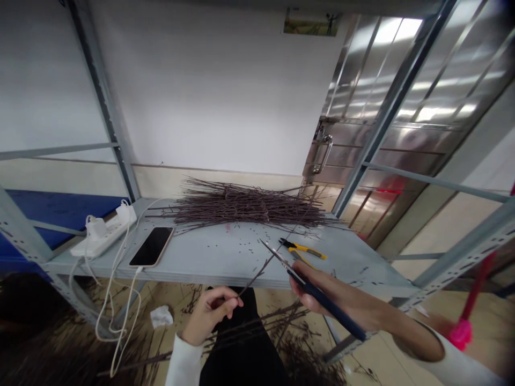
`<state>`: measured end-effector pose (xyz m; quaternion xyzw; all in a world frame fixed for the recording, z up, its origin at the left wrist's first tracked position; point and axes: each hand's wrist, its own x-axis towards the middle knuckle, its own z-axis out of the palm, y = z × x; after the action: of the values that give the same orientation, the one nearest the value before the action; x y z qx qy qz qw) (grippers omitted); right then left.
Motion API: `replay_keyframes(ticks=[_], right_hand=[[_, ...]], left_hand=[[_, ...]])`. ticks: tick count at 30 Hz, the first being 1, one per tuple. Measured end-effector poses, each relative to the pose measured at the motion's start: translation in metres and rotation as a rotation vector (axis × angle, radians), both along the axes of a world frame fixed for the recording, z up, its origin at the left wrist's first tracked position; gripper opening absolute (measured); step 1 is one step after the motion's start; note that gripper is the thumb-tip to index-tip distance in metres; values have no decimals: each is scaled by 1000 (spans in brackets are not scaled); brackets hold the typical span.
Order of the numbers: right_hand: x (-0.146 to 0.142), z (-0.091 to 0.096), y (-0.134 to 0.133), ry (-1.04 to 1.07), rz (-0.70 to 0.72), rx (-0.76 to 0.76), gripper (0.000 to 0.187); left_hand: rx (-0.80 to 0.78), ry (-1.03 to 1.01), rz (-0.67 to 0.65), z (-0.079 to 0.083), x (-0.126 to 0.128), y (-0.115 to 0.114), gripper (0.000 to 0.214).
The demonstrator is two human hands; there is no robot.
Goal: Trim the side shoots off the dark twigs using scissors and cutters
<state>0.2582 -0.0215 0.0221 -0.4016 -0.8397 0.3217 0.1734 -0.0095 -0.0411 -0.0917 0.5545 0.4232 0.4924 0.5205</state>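
My left hand [211, 311] pinches the lower end of a thin dark twig [255, 276] above my lap. My right hand [317, 287] grips a slim tool with a dark blue handle [325, 305] and a narrow metal blade [277, 257]. The blade lies close to the twig's upper part, and they seem to touch or nearly touch. Beyond both hands, a loose pile of dark twigs [245, 206] lies across a grey metal shelf [225, 262]. Small cut twig bits dot the shelf. Yellow-handled pliers [301, 249] lie just past the blade.
A black smartphone [152, 246] lies on the shelf, cabled to a white power strip [102, 230]. White cable [120, 305] hangs over the shelf edge. Twig pieces [289, 332] and crumpled tissue [161, 316] lie on the floor. Grey shelf uprights [390, 107] stand at both sides, before a steel door [362, 96].
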Motion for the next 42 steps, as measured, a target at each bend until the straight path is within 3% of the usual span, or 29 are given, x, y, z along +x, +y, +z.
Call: replay_keyframes(ticks=[5,11,23,28,34,39,42], right_hand=[[1,2,2,2,100,-110,32],[-2,5,3,-6,119,-104,36],[-19,-24,7,53,-147,-34,29],[-19,-15,1,39,-149,-104,35],[-19,-13,-4,62,-116,-146,43],[-19,-13,-5,74,-118,-186,44],[-17,-14,-5,42,-112,-169,44]], left_hand=[[-25,-24,-22,1,-1,-2,36],[-34,-14,-75,2,-1,-2,36],[-203,-103,-328,-7,-4,-5,41],[-242,-163,-396,3,0,-10,40],[-180,-205,-463,18,12,-13,41],[-48,-241,-417,28,20,-18,41],[-84,-364,-400,32,28,-21,46]])
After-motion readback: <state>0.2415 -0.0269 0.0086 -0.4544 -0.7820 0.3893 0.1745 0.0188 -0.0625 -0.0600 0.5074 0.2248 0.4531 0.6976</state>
